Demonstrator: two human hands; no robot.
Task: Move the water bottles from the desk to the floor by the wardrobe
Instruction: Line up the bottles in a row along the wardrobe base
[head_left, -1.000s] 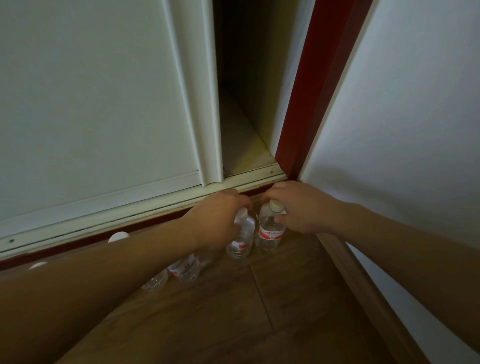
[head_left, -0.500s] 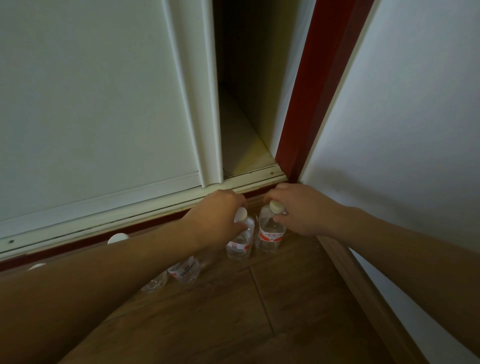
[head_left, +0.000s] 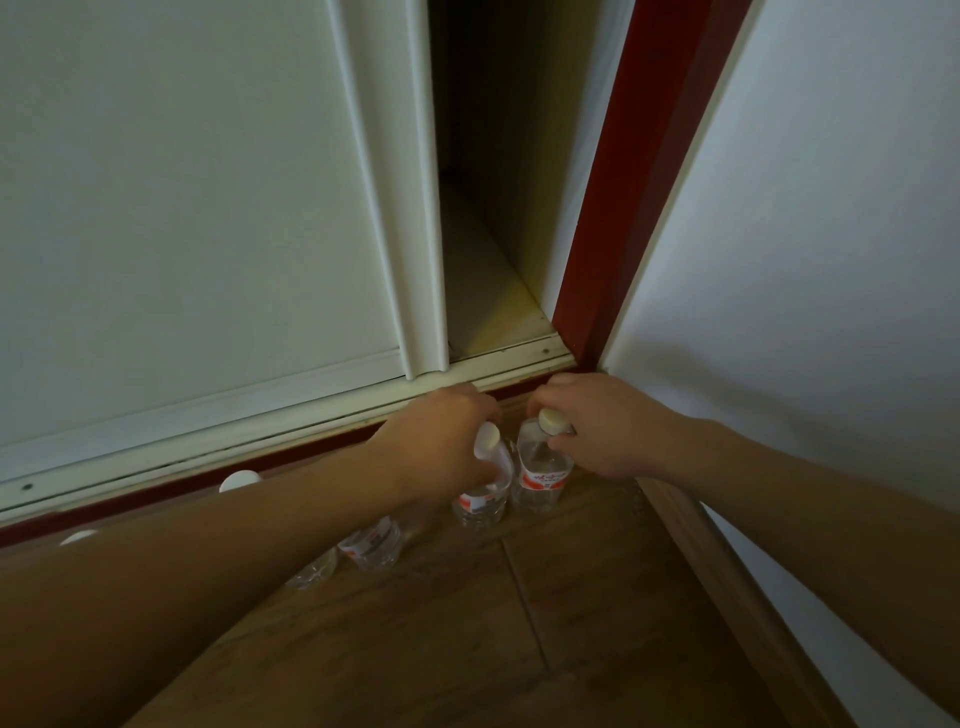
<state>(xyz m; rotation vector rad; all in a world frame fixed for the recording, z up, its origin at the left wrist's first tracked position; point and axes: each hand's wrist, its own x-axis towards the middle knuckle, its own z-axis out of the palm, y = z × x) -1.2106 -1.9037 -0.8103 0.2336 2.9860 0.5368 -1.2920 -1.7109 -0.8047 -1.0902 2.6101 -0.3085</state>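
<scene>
Two clear water bottles with white caps and red-and-white labels stand on the wooden floor at the foot of the white wardrobe. My left hand grips the neck of the left bottle, which tilts a little. My right hand holds the right bottle near its cap, upright. Under my left forearm lie or stand more bottles, partly hidden, with two white caps showing beyond the arm.
The sliding wardrobe door leaves a dark gap open just behind the bottles. A red frame post and a white wall with wooden skirting close off the right side.
Both hands have stayed on their bottles. The left bottle has come a bit lower and nearer the right one; the right bottle has barely shifted.
</scene>
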